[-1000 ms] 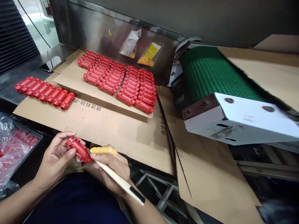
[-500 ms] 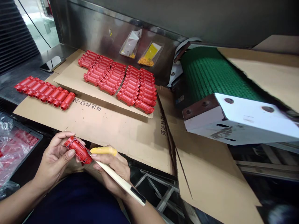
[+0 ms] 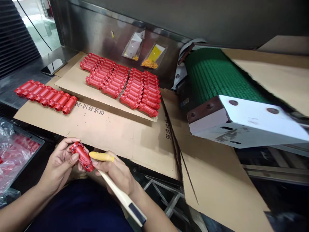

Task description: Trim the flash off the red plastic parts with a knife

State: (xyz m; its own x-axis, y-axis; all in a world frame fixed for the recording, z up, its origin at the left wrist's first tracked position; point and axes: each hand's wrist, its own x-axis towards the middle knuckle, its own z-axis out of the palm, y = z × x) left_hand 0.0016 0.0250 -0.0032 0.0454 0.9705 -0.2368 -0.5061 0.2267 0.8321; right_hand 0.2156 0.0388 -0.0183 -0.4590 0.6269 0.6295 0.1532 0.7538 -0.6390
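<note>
My left hand is closed around a red plastic tube with slots and raised ribs on its side, tilted above my lap. In my right hand is a slim cream-handled knife with a black patch near its rear end. The knife's tip is hidden behind my fingers, close to the tube's lower end. A yellow finger cot covers my right index finger, which reaches over to the tube's side.
Several red tubes line up at the left of the cardboard; ribbed red parts lie in rows behind. Beyond stand a phone, plastic bags, and a green conveyor belt. A bin of bagged red parts sits lower left.
The tube has turned slightly in my left hand. My right hand has shifted a little left, and the knife's handle now points more steeply downward.
</note>
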